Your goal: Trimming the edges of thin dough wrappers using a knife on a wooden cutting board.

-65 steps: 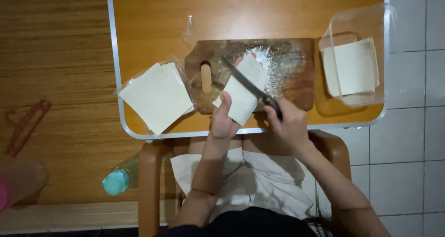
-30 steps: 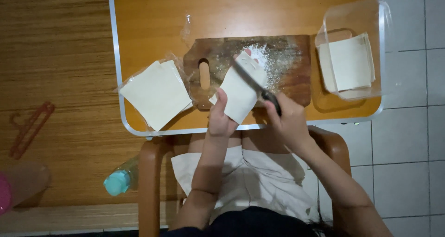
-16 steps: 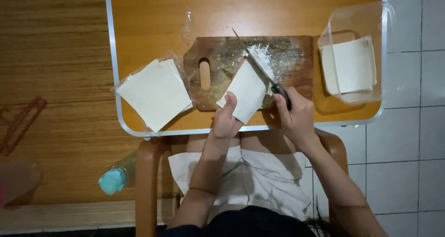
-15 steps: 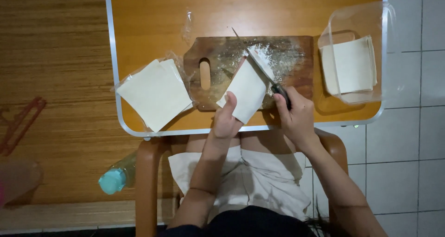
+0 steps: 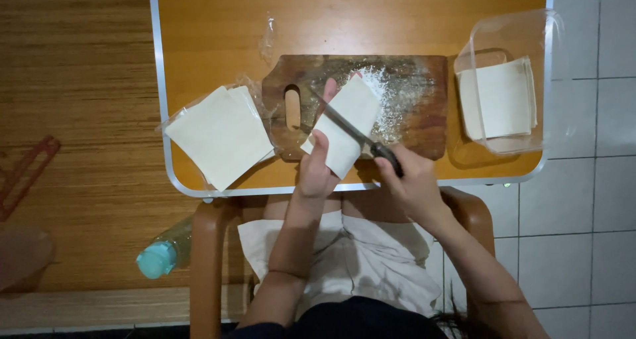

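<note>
Cutting board (image 5: 411, 80) mid-table: wrapper stack (image 5: 222, 135) to its left, container (image 5: 507, 80) to its right, single wrapper (image 5: 348, 123) on it.

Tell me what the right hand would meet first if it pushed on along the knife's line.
The right hand points up-left along the knife; it would likely meet the white sheet on the cutting board first, then the left hand fingers.
</note>
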